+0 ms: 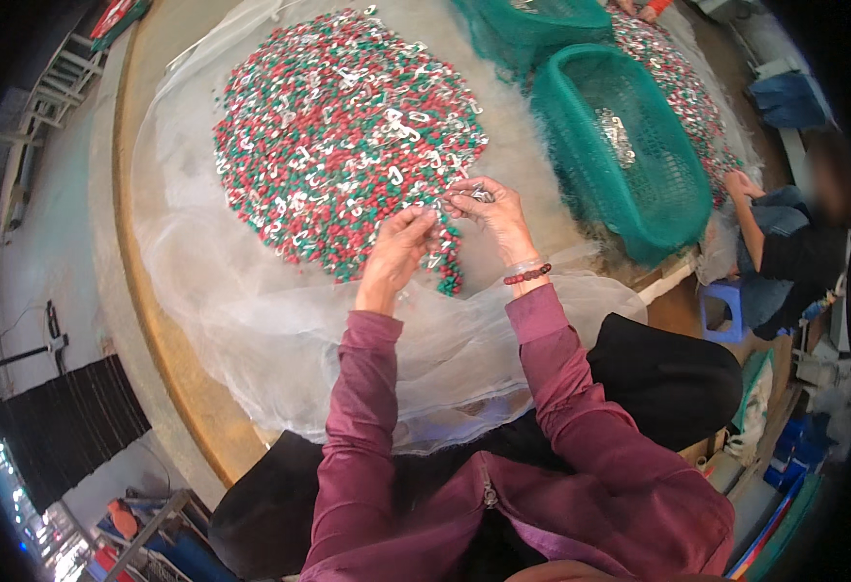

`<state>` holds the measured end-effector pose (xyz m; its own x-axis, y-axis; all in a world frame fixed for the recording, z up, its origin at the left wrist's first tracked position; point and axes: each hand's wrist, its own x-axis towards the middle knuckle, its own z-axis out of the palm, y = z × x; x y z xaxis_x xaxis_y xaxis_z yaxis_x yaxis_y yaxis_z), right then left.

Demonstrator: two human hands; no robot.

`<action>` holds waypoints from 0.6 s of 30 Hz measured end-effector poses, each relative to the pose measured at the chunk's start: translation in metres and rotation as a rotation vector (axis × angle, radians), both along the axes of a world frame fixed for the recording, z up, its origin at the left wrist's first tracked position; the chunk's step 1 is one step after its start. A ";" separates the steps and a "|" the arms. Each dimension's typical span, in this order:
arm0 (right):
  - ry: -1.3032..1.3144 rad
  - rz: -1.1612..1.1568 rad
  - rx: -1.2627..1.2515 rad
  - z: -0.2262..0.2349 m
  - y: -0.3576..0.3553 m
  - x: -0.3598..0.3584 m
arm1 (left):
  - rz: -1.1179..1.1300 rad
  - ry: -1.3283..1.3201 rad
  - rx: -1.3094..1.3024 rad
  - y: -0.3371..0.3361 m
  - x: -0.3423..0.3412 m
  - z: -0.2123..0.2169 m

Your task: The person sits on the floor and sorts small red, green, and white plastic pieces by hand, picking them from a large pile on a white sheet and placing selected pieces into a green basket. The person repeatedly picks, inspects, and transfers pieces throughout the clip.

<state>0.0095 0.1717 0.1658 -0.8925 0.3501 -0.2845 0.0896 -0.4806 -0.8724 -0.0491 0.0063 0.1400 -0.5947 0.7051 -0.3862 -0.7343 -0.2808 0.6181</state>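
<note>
A wide, flat pile [338, 136] of small red, green and white pieces, mixed with white hook-shaped clips [394, 177], spreads out in front of me. At its near edge, my left hand [401, 247] is closed, thumb and fingertips pinched together; what they hold is too small to make out. Close beside it, my right hand [495, 218] has its fingers curled around a few small whitish hook-shaped clips [482, 195]. The fingertips of both hands nearly meet. Beneath them a narrow tail of mostly green pieces [450, 281] trails toward me.
Thin white netting [251, 320] lies under the pile and reaches my lap. To the right stands a green mesh-covered basket [639, 194] with some whitish clips inside, another green basket [552, 29] behind it. A person [794, 233] sits at a second pile [678, 97], near a blue stool [722, 310].
</note>
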 end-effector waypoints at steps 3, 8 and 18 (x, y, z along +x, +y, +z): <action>0.016 0.038 0.366 0.011 0.014 -0.002 | -0.023 -0.063 0.000 -0.009 -0.008 0.005; 0.078 0.182 0.570 0.031 0.024 -0.001 | 0.004 -0.038 0.043 -0.016 -0.011 0.008; 0.231 0.263 0.956 0.046 0.016 0.003 | 0.011 0.103 -0.190 0.001 0.004 0.042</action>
<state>0.0125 0.1877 0.2122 -0.9716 0.1253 0.2006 -0.1273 0.4376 -0.8901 -0.0452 0.0076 0.1821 -0.6450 0.6187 -0.4486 -0.6622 -0.1595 0.7321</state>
